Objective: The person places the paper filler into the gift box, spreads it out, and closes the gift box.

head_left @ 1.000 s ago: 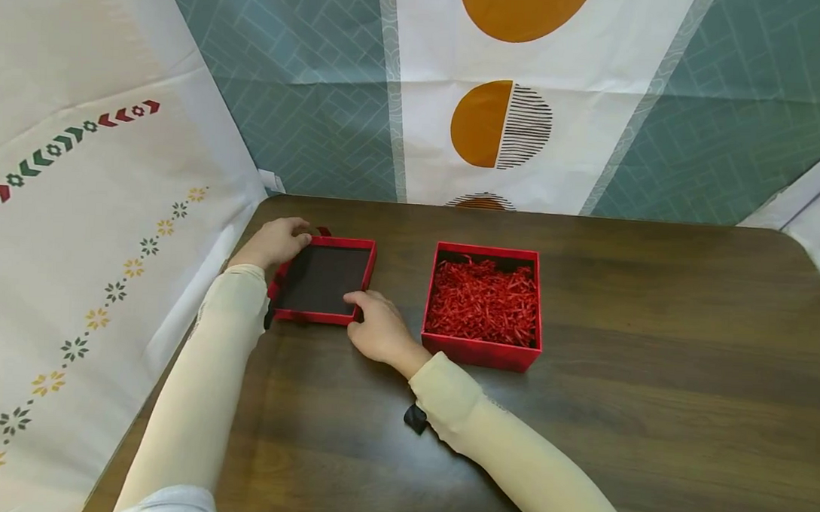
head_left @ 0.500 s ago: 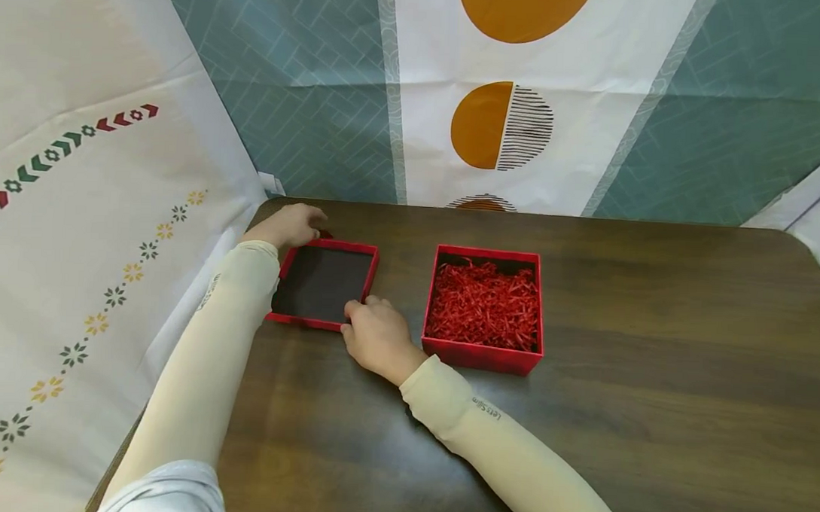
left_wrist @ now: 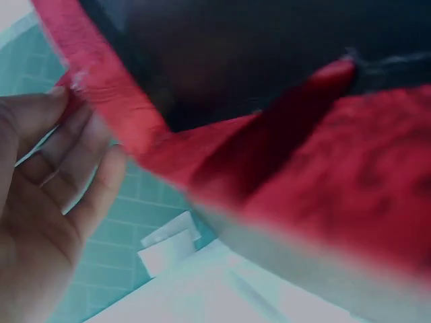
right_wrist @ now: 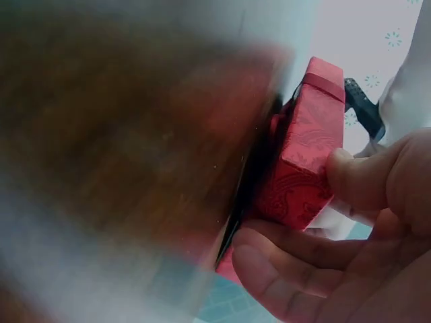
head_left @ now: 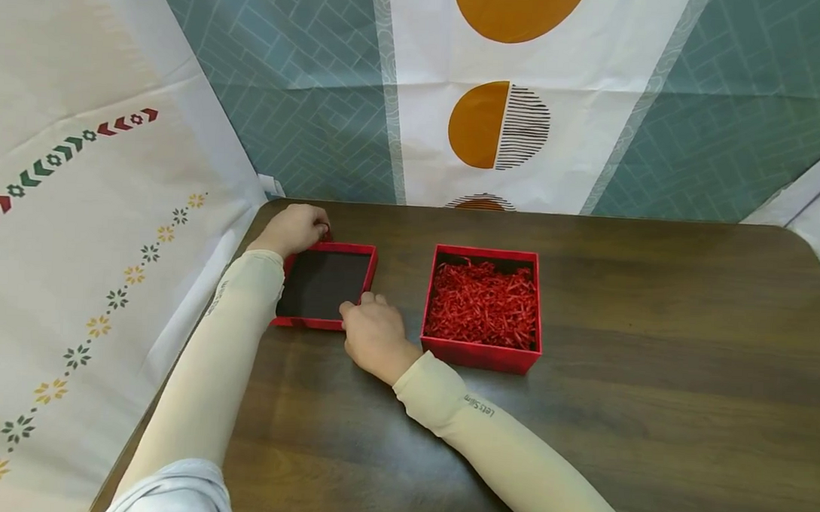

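A red box lid (head_left: 374,268) with a black inside lies hollow side up on the left of the table. At its far left corner my left hand (head_left: 293,229) pinches a red ribbon (head_left: 326,232) between thumb and fingers; the left wrist view shows this ribbon (left_wrist: 67,101) beside the lid's patterned rim (left_wrist: 121,101). My right hand (head_left: 378,336) holds the lid's near right corner. In the right wrist view its thumb (right_wrist: 357,175) presses the lid's patterned side (right_wrist: 310,148), with the other fingers curled at the corner. A band of ribbon (right_wrist: 324,86) crosses that side.
To the right of the lid stands an open red box (head_left: 481,355) filled with red shredded paper (head_left: 483,304). The brown wooden table (head_left: 650,370) meets a patterned cloth (head_left: 319,132) at the back and a white cloth (head_left: 111,276) on the left.
My left hand has shifted away from me, from the lid's left edge to the ribbon at the far corner, and pinches it. The right hand has slid slightly around the near corner.
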`<action>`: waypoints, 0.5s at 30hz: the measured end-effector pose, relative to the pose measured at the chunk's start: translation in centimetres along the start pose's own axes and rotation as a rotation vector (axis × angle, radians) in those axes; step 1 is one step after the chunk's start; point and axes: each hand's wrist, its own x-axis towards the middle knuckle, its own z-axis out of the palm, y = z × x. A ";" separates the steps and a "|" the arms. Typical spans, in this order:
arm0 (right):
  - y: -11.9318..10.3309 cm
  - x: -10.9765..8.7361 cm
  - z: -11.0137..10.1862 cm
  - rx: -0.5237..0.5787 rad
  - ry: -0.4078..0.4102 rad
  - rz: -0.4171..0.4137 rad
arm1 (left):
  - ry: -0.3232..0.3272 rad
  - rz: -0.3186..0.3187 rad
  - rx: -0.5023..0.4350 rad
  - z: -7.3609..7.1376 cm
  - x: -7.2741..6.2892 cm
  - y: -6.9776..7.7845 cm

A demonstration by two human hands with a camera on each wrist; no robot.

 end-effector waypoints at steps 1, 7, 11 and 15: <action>0.0 0.1 0.0 -0.013 -0.003 0.003 | 0.005 0.003 0.001 -0.1 -0.3 0.0; 0.0 0.2 -0.1 -0.050 0.010 0.027 | -0.033 0.021 0.015 -0.8 -1.8 0.6; 0.1 0.3 -0.1 -0.040 0.022 0.041 | -0.077 0.021 0.021 -0.8 -2.5 0.7; 0.2 0.5 0.1 -0.017 0.023 0.050 | -0.093 0.062 0.041 -0.2 -2.8 0.3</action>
